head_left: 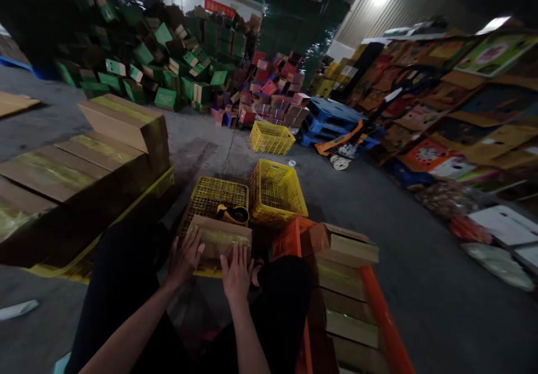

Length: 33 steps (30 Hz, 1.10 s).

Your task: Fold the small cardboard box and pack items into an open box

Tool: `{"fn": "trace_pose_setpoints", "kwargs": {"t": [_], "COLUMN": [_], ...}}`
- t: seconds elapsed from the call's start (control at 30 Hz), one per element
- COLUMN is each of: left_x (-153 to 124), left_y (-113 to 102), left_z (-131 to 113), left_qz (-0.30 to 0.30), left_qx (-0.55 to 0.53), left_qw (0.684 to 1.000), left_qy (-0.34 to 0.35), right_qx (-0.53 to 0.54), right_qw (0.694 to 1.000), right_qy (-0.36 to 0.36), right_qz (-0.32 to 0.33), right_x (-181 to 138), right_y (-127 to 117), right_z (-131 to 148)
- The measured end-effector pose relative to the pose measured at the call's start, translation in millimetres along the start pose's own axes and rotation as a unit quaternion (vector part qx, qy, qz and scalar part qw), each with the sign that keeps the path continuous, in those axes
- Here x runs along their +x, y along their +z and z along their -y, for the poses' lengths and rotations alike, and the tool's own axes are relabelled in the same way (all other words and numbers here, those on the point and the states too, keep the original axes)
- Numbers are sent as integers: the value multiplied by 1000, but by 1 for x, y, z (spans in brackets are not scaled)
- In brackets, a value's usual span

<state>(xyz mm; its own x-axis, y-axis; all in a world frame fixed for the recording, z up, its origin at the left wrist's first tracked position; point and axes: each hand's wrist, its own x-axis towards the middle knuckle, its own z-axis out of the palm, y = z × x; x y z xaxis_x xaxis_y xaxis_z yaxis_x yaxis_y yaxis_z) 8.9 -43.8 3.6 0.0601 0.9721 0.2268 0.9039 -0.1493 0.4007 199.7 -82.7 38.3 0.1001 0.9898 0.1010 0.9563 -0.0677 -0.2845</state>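
A small brown cardboard box [221, 238] with shiny tape along its top rests on a yellow plastic crate [212, 197] in front of my knees. My left hand [185, 256] lies flat against the box's near left side, fingers spread. My right hand [236, 273] presses flat on its near right side, fingers stretched out. Just behind the box, a tape dispenser [232, 213] sits on the crate.
A stack of taped boxes [84, 161] lies on the left. More boxes sit in an orange crate [348, 284] at my right. Two yellow crates [277, 192] stand ahead. Piles of green and red cartons [176, 65] and blue pallets [336, 116] fill the back.
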Motion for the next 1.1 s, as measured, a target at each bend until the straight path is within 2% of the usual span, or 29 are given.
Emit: {"fn": "trace_pose_setpoints", "kwargs": {"t": [0.23, 0.37, 0.5, 0.67, 0.77, 0.9, 1.1], "left_x": [-1, 0, 2, 4, 10, 23, 33], "left_y": [1, -3, 5, 28, 31, 20, 10], "left_z": [1, 2, -1, -21, -31, -29, 1], "left_qz": [-31, -40, -49, -4, 19, 41, 19], "left_qx": [14, 22, 36, 4, -16, -13, 2], "left_qw": [998, 998, 998, 993, 986, 989, 998], "left_qy": [-50, -50, 7, 119, 162, 141, 59], "right_qx": [0, 2, -11, 15, 30, 9, 30], "right_qw": [999, 998, 999, 999, 996, 999, 999], "right_qy": [42, 54, 46, -31, -53, -32, 13], "right_qz": [-17, -19, -16, 40, 58, 30, -27], "right_x": [0, 1, 6, 18, 27, 38, 45], "right_y": [5, 5, -1, -4, -2, -2, 9], "right_z": [-10, -9, -2, 23, 29, 16, -19]}}
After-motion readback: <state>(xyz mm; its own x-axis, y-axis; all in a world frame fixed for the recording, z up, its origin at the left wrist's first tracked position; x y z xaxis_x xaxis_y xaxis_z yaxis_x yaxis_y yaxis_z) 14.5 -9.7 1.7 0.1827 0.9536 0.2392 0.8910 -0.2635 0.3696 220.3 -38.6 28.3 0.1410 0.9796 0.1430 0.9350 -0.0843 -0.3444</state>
